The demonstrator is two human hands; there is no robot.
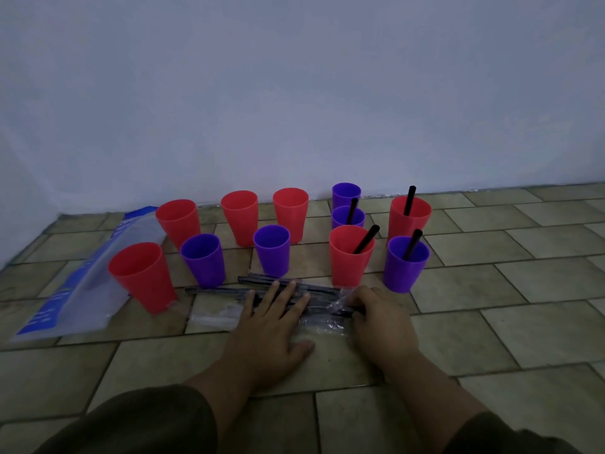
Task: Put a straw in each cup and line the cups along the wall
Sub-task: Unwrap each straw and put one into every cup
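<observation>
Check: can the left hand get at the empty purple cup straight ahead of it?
Probably yes. The left hand lies flat on the straws, and the purple cup stands just beyond its fingers, with only straws lying between. It would have to lift off them first.

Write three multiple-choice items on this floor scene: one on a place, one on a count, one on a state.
1. Where does the blue-and-clear bag lie?
A. Left of the cups
B. Right of the cups
C. Inside a cup

2. How many cups hold a black straw?
A. Two
B. Four
C. Six

3. How does the left hand meet the straw packet?
A. Clenched in a fist
B. Lifted off it
C. Flat, fingers straight

Answers:
1 A: the bag lies beside the leftmost red cup.
2 B: straws stand in the near red cup, the far red cup, the near purple cup and the middle purple cup.
3 C: its fingers lie straight across the packet.
</observation>
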